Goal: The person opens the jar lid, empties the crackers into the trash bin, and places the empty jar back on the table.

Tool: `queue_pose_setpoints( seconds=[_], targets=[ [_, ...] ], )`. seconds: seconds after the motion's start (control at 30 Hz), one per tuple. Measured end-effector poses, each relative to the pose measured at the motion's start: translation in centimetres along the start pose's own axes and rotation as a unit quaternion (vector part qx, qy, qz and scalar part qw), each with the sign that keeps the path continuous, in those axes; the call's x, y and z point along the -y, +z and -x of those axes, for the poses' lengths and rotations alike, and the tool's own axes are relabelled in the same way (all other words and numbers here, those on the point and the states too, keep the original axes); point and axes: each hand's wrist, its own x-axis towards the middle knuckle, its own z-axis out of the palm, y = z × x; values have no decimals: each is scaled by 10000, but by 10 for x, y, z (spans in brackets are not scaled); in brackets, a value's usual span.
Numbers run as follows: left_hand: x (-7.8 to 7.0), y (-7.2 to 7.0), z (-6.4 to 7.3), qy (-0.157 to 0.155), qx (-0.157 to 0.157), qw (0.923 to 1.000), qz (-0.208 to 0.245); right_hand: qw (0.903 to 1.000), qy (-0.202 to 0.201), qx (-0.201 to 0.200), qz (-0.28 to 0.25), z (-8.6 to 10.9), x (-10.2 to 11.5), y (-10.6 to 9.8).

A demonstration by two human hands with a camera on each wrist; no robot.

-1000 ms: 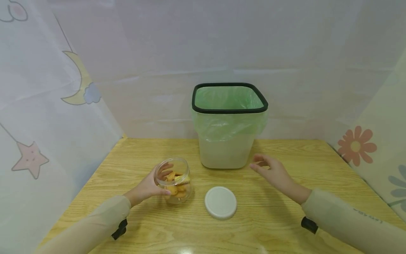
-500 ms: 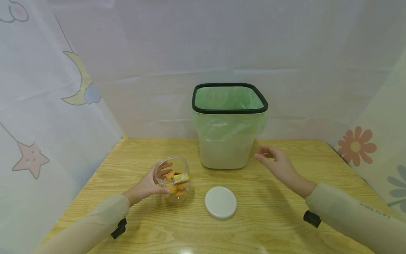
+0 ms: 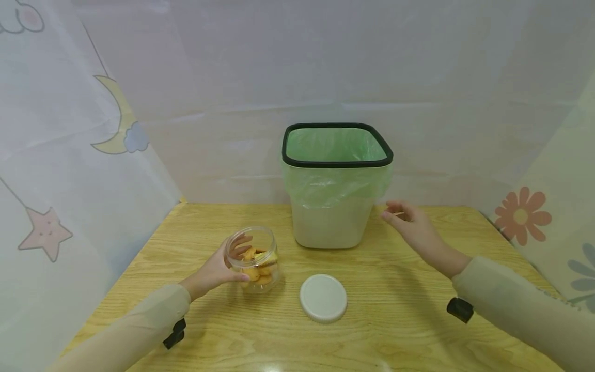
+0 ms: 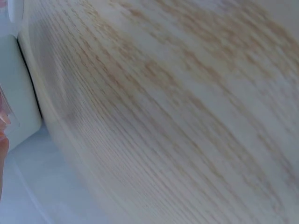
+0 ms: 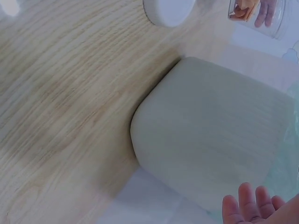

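Observation:
My left hand (image 3: 217, 267) grips a clear plastic jar (image 3: 251, 262) by its left side, thumb in front and fingers behind. The jar has no lid on; orange-yellow snack pieces (image 3: 258, 268) fill its lower part. In the left wrist view only a bit of the hand shows at the left edge. A white ribbed lid (image 3: 323, 298) lies flat on the table, right of the jar. Right of the bin, my right hand (image 3: 416, 231) hovers over the table with loosely bent fingers. The right wrist view shows those fingers (image 5: 247, 205) near the bin, holding nothing.
A pale square bin (image 3: 330, 222) with a black rim and a light green liner bag (image 3: 332, 186) stands at the table's back. The wooden table (image 3: 381, 320) meets a pale cloth backdrop (image 3: 223, 103) behind and at both sides.
My right hand has moved up and to the right, away from the bin's lower side. The jar in my left hand has risen slightly. Lid and bin have stayed put.

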Motion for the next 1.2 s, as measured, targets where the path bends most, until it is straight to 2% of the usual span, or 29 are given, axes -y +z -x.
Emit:
queue_pose_setpoints(
  seconds=[0.43,0.63,1.2],
  targets=[
    [-1,0,0,49,41,10000,32,9999,41,-138,-49,-8,4,-11],
    [-4,0,0,33,-1,10000,47,9999,110,-46,-74,-8,6,-13],
    [-13,-4,-2,27,-135,9999,35,9996,138,-112,-225,-14,17,-22]
  ],
)
